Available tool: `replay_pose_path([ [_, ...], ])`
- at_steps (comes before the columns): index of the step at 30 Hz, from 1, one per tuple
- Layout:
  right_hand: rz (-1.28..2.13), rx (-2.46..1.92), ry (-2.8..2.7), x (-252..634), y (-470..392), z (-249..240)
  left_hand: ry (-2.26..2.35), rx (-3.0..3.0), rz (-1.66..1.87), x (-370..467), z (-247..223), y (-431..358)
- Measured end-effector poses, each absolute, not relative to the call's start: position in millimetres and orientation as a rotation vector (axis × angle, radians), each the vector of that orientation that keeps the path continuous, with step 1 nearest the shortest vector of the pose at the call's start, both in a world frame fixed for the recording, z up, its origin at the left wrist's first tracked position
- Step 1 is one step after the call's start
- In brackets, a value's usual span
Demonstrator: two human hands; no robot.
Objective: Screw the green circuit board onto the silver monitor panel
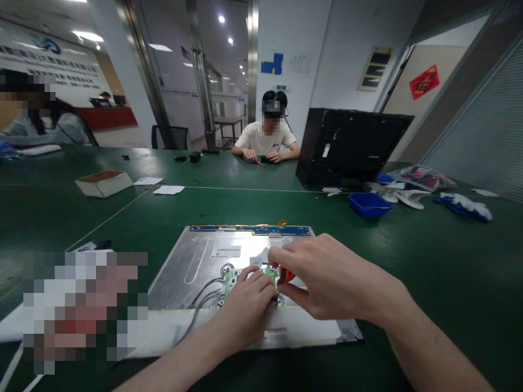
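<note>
A display panel (pixel 174 277) with a silver metal back lies flat on the table before me. My right hand (pixel 335 275) is closed around a screwdriver (pixel 285 275) with a red and black handle, over the panel's middle. Beneath both hands sits a green circuit board (pixel 230 280), partly covered by them. My left hand (pixel 250 299) rests at the board with bent fingers, its fingertips close to the screwdriver's lower end; what they pinch, if anything, is hidden. Grey cables (pixel 198 310) run from the board's left side. Along the panel's far edge runs a blue circuit strip (pixel 245 230).
The green table (pixel 229 204) bears an open box (pixel 104 184), papers (pixel 169 190), a blue tray (pixel 370 205), a black monitor (pixel 351 147) and gloves (pixel 463 207). Opposite, a person (pixel 267 133) handles small parts; another person (pixel 61 125) sits far left. A blurred patch covers the near left.
</note>
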State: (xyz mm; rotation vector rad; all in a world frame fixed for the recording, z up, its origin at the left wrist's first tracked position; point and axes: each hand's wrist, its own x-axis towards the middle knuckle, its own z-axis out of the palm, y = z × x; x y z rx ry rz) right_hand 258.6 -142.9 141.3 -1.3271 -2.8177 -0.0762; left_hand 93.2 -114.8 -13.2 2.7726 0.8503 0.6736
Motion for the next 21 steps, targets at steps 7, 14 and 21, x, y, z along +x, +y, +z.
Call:
replay_pose_path([
  [7, -0.090, -1.393, -2.819, 257.4, -141.6, 141.7, 0.835, 2.774, 0.686, 92.3, -13.0, -114.9],
  [14, -0.066, -1.383, -2.825, 256.2, -141.4, 142.7, 0.864, 2.786, 0.681, 93.2, -11.9, -114.9],
  [21, -0.059, -1.333, -2.814, 258.2, -142.3, 141.8, 0.846, 2.814, 0.696, 92.8, -13.6, -114.2],
])
